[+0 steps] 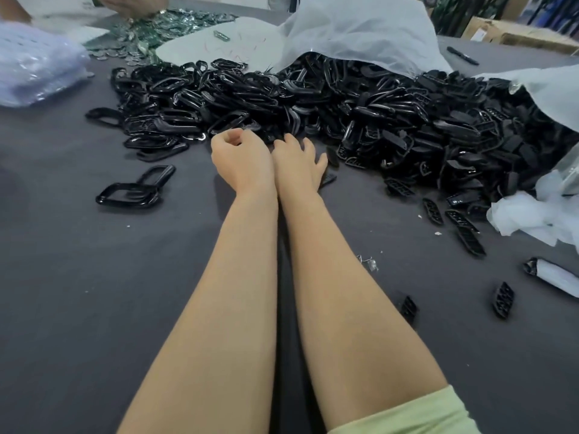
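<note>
A large heap of black plastic parts lies across the far half of the grey table (pixel 94 292). Glossy oval frames (pixel 188 98) make up its left side and matte slotted grille pieces (pixel 454 136) its right. Both my arms stretch forward side by side to the heap's near edge. My left hand (pixel 238 158) is curled into a fist beside the frames, with nothing visible in it. My right hand (pixel 297 161) has its fingers spread and touches the parts at the edge. A small stack of frames (pixel 128 192) sits apart on the left.
A white plastic bag (pixel 360 29) spills the heap from the back. Loose grille pieces (pixel 470 239) lie at the right, near crumpled white wrap (pixel 526 214). A bubble-wrap bundle (pixel 37 67) sits far left. Another person's hand (pixel 131 6) works over shiny green pieces (pixel 163 29). A pen (pixel 463 55) lies far right.
</note>
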Motion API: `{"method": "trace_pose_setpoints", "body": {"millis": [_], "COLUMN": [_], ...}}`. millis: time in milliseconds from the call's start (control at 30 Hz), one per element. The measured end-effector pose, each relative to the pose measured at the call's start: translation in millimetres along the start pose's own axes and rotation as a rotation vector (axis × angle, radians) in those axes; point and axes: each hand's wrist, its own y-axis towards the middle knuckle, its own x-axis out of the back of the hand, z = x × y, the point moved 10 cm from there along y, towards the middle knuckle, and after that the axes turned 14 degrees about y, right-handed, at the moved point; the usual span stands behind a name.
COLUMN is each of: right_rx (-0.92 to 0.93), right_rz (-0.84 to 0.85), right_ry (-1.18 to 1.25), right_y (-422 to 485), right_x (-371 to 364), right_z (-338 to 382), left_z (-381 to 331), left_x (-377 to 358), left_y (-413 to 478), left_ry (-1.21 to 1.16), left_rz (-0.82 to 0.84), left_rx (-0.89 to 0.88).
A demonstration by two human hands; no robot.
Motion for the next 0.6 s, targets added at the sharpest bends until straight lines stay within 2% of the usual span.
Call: {"method": "trace_pose_setpoints", "body": {"millis": [100,200,333,500,600], "right_rx": [-0.023,-0.062,-0.032,-0.04,-0.053], "right_rz": [-0.108,-0.293,-0.375,-0.317,-0.307], "right_ry": [0.088,0.354,0.634,0.543,0.37], "right_y": [-8,-22,-34,-42,-44], "right_x": [13,40,72,80,72], "right_z": [-2,-10,-26,-42,-36], "left_z": [1,0,1,3,6], "left_x": [2,1,-5,-4,-3], "left_y": [-3,-9,-21,-30,-28], "left_ry": [-0.01,-0.031,-0.048,-0.05,-0.057], "left_rz": [-0.006,-0.004,0.04,0.05,0.054], "left_rx": [0.007,-0.005,-0.003,-0.004,0.022]}}
